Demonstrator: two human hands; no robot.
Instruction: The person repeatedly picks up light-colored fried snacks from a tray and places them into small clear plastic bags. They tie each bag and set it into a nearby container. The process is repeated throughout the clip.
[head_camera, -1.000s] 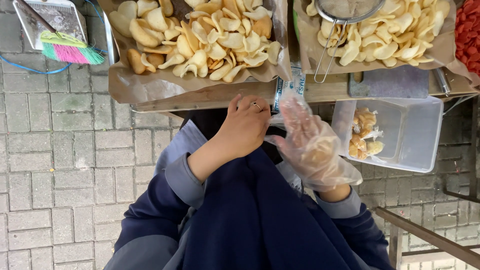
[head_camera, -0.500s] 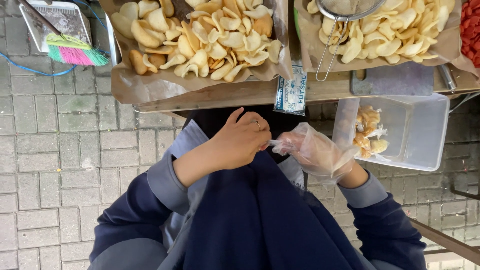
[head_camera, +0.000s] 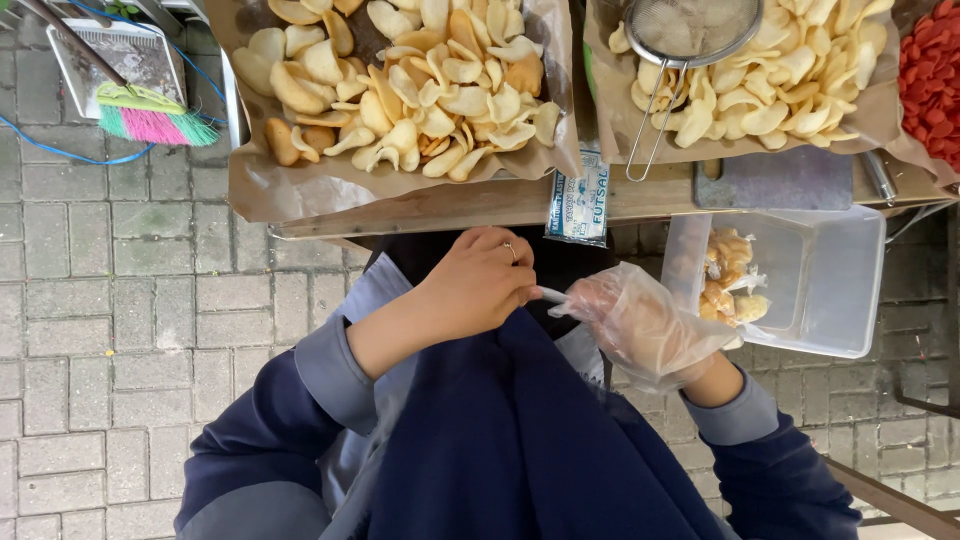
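Plastic strip (head_camera: 553, 296) pinched btwn 2 hands: left hand (head_camera: 478, 283) bare, right hand (head_camera: 640, 320) gloved.

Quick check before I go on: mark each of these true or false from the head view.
1. The right hand wears a clear plastic glove. True.
2. The left hand is gloved too. False: it is bare, with a ring.
3. A wire strainer rests on the right crackers tray. True.
4. The clear plastic tub holds no bags. False: small bags of crackers lie inside.
5. The broom lies on the table. False: it rests on a dustpan on the paving.
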